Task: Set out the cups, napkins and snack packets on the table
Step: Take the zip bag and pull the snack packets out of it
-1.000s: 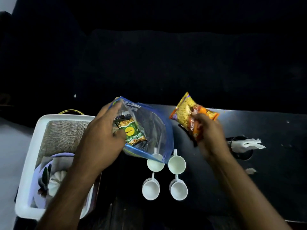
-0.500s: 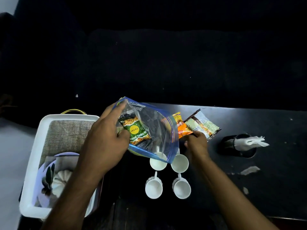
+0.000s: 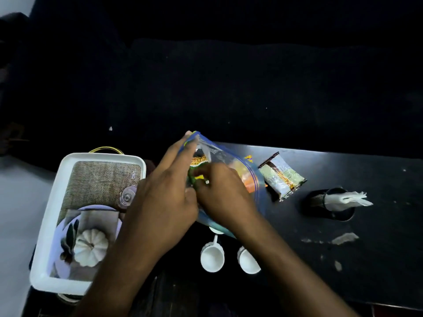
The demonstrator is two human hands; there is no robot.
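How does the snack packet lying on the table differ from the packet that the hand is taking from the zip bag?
The pale green packet lies free on the black table, touched by nothing; the green and yellow packet is inside the clear zip bag, with the right hand at it. The pale packet shows whole; the other is mostly hidden by the right hand and the left hand. Both are small printed snack packets.

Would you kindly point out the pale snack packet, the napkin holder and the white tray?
pale snack packet (image 3: 282,176), head view, middle of its face
napkin holder (image 3: 317,201), head view, dark mesh wall
white tray (image 3: 47,219), head view, left rim
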